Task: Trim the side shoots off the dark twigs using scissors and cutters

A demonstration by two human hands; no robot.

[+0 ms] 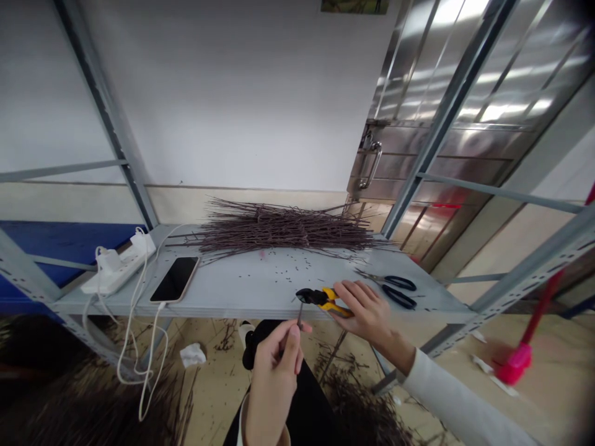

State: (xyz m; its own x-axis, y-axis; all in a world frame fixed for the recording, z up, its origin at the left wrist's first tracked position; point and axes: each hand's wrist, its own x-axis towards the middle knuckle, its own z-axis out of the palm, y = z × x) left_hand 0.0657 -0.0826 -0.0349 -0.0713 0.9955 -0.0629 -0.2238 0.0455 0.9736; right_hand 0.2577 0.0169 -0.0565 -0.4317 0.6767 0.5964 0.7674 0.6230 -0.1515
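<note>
My left hand [277,359] pinches a thin dark twig [300,311] upright between thumb and fingers, just in front of the shelf edge. Wrapped round the yellow-and-black handles of a pair of cutting pliers [320,297] is my right hand [365,308]. The pliers' dark jaws are at the top end of the twig; whether they are closed on it I cannot tell. Behind them, a long pile of dark twigs [283,229] lies across the back of the shelf. Scissors [395,290] with black handles rest right of my right hand.
The grey metal shelf [232,288] carries a phone [175,280] on a charging cable and a white power strip [121,263] at left. Small cut bits lie scattered on it. Metal posts [446,118] rise at the corners. More twigs [372,406] cover the floor below.
</note>
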